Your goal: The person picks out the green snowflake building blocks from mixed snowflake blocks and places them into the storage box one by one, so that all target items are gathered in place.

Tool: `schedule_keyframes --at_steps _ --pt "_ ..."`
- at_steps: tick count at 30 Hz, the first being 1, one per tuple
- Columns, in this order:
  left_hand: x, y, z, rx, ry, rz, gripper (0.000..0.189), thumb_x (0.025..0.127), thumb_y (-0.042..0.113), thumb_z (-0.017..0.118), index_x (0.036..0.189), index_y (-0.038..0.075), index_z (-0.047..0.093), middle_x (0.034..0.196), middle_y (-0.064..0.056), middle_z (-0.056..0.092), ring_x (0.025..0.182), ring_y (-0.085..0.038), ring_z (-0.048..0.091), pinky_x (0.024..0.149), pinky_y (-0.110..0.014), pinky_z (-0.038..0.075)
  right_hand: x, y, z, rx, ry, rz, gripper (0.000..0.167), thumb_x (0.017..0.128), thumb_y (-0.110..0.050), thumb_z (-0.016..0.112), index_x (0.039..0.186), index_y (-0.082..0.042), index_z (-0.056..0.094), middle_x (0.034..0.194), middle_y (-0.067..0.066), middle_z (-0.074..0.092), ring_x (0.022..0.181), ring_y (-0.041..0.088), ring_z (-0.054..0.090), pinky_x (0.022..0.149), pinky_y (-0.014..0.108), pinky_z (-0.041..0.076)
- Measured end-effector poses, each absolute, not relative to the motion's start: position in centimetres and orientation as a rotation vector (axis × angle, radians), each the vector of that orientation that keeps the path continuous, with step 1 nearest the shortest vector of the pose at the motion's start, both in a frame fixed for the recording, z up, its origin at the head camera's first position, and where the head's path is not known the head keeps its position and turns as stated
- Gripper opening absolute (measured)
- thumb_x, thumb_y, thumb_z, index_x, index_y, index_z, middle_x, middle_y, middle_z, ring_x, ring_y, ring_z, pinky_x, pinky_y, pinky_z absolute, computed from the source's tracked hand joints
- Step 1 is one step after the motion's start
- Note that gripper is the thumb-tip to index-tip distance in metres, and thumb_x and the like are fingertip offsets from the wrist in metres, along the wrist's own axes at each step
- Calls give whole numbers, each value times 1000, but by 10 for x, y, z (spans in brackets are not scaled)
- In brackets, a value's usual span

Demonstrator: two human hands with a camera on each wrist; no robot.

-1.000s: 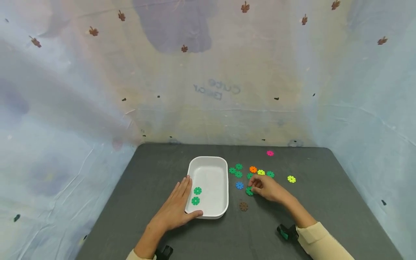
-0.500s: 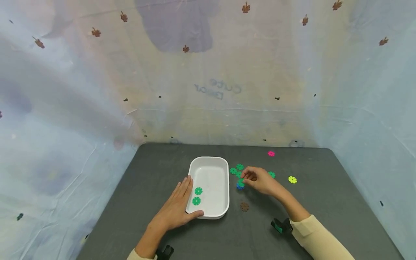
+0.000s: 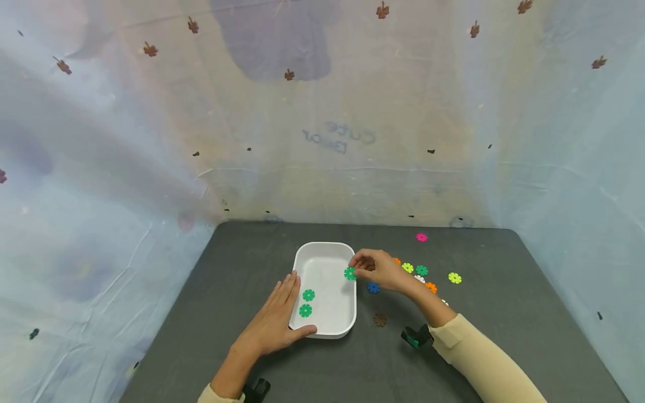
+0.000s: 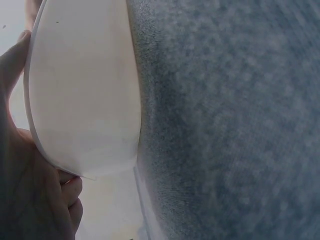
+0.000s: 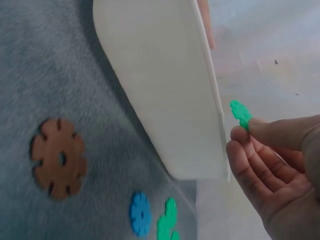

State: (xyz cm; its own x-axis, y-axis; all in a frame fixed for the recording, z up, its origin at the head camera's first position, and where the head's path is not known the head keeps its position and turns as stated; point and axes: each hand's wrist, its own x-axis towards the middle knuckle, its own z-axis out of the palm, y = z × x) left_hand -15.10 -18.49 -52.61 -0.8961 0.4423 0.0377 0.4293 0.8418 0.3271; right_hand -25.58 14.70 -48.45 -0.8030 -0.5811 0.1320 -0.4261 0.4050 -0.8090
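Observation:
My right hand (image 3: 378,268) pinches a green notched plastic disc (image 5: 241,113) between thumb and fingertips. In the head view this disc overlaps the right rim of a white tray (image 3: 330,322); the right wrist view puts it above rim height. Spread along the tray's left side, my left hand (image 3: 274,319) rests with its fingers straight and its thumb at the near rim. Two green discs (image 3: 308,295) lie inside the tray, near that hand. A blue disc (image 3: 373,287) and a brown disc (image 3: 380,319) lie on the grey tabletop right of the tray.
Beyond my right hand lie more discs: a pink disc (image 3: 421,237), yellow discs (image 3: 454,277), a green disc (image 3: 421,270) and an orange disc (image 3: 430,287). My right hand and forearm partly hide others. A patterned sheet (image 3: 322,184) hangs behind the table.
My right hand has picked up a green disc from the table and carried it left, past the blue disc, to the tray's right rim. My left hand has stayed on the tray.

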Motion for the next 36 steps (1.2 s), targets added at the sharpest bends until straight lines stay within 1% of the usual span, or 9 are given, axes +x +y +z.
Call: schedule_keyframes --at_steps 6,9,14,18,22,29,36 --pt "-151 -184 -526 677 2960 499 126 92 85 57 172 3 3 181 -11 -1 167 -25 0 135 -50 10 -263 127 -484 -935 2433 -1352 15 103 -6 73 117 -5 73 104 7 73 95 19 70 86 35 60" --pt "-151 -184 -526 675 2958 501 126 92 84 58 172 3 4 181 -11 -1 167 -26 0 135 -50 10 -265 117 -483 -963 2405 -1343 15 103 -4 72 118 -4 73 105 9 73 95 20 70 86 34 60" --pt "-152 -184 -527 693 2956 504 125 93 83 58 171 2 4 181 -12 -2 167 -26 0 135 -50 9 -269 99 -483 -1016 2406 -1281 16 101 0 72 117 -4 73 105 8 73 94 16 70 84 29 60" --pt "-153 -184 -527 697 2959 499 125 93 84 56 171 2 4 181 -12 -2 167 -26 -1 135 -50 9 -271 87 -483 -1061 2397 -1265 16 100 2 73 115 -2 73 105 11 73 94 17 70 85 28 61" --pt "-153 -184 -527 711 2965 492 125 94 82 58 171 0 5 180 -14 1 167 -27 1 135 -50 10 -275 75 -484 -1043 2383 -1250 16 99 3 74 115 0 74 104 13 73 93 17 69 85 28 60" --pt "-154 -185 -527 723 2969 487 125 93 83 57 171 0 5 180 -15 2 167 -29 3 135 -51 10 -285 58 -495 -994 2387 -1207 16 97 5 75 113 0 74 101 11 73 90 11 67 82 24 58" --pt "-154 -186 -528 737 2972 507 124 94 81 58 171 -1 6 180 -16 3 167 -30 4 135 -51 10 -291 47 -499 -1000 2387 -1178 18 93 9 74 110 6 74 98 16 73 85 14 66 79 23 57"
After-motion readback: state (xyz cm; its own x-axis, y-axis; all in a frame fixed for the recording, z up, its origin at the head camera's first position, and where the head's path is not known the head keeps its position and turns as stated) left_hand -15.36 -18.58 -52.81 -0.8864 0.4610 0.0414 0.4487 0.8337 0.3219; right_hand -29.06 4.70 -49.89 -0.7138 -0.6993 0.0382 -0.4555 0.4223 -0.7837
